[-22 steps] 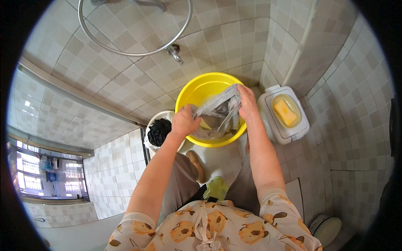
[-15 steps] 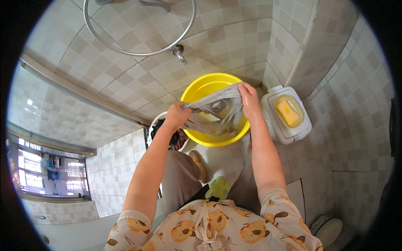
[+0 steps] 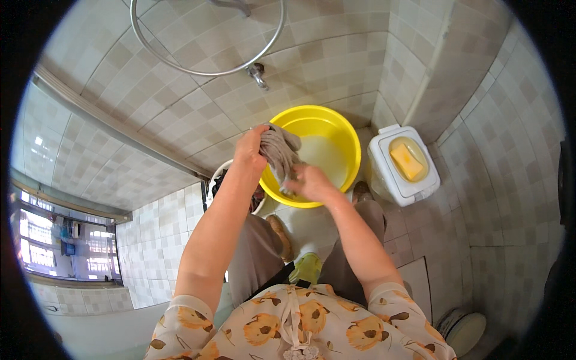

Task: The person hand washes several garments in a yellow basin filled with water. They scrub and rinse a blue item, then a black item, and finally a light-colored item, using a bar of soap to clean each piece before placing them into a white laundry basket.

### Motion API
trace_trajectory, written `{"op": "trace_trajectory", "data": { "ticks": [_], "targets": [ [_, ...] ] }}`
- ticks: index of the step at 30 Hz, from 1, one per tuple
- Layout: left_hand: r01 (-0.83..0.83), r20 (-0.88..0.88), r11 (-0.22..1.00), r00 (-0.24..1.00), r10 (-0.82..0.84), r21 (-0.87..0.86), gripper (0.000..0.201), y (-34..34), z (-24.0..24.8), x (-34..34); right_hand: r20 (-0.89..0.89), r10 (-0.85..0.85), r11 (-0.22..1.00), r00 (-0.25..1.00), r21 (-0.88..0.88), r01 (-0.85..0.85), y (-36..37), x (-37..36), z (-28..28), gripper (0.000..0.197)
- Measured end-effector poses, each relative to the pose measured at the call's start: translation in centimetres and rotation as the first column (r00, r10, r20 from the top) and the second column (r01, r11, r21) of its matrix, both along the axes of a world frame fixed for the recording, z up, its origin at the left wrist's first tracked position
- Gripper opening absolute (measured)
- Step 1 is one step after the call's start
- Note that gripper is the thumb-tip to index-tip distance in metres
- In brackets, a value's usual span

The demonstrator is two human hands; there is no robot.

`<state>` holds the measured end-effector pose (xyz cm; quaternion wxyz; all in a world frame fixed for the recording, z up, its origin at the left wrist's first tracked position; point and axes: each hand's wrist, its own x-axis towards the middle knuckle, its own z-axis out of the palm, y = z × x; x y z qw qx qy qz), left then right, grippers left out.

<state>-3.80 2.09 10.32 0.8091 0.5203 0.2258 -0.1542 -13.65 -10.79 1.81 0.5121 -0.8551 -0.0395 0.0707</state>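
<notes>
A wet grey garment (image 3: pixel 277 150) hangs bunched over the left side of a yellow basin (image 3: pixel 354 138). My left hand (image 3: pixel 249 150) is closed round its upper part, at the basin's left rim. At the garment's lower end, my right hand (image 3: pixel 312 183) has its fingers curled on the cloth, slightly blurred, above the near side of the basin. Cloudy pale water (image 3: pixel 324 157) lies in the basin. What kind of garment it is cannot be told from its folds.
Left of the basin, partly behind my forearm, a white bucket (image 3: pixel 211 186) holds dark clothes. A white lidded bin (image 3: pixel 393 192) stands at the right, with a yellow soap bar (image 3: pixel 406 161) in a dish on top. A tap (image 3: pixel 257 77) and shower hose (image 3: pixel 207 73) are on the tiled wall.
The garment was stretched between both hands across the basin; now it is bunched at the left side. My right hand has come down and left from the basin's right rim.
</notes>
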Motion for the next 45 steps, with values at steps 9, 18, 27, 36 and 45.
{"op": "trace_trajectory", "data": {
  "ticks": [9,18,27,36,45],
  "targets": [
    [-0.184,0.127,0.978,0.972,0.195,-0.098,0.015,-0.9,2.4,0.5,0.038,-0.261,0.963,0.965,0.074,0.257,0.3,3.9,-3.2,0.035],
    [0.143,0.531,0.951,0.801,-0.274,0.276,0.033,2.0,-4.4,0.8,0.032,-0.407,0.374,0.913,0.918,0.135,-5.2,4.4,-2.1,0.029],
    [0.007,0.144,0.204,0.686,-0.713,0.979,0.065,-0.3,-14.2,-3.4,-0.055,-0.122,0.383,0.991,0.918,0.098,-4.9,3.0,-0.2,0.024],
    [0.425,0.293,0.773,0.751,-0.592,0.471,0.035,-1.5,-13.0,-1.9,-0.151,0.02,0.335,0.988,0.932,0.136,-5.9,3.2,0.3,0.025],
    [0.734,-0.224,0.679,0.66,-0.717,-0.012,0.037,1.5,-4.6,-0.8,0.151,-0.495,0.819,0.856,0.411,0.401,-6.4,4.8,-0.6,0.024]
  ]
}}
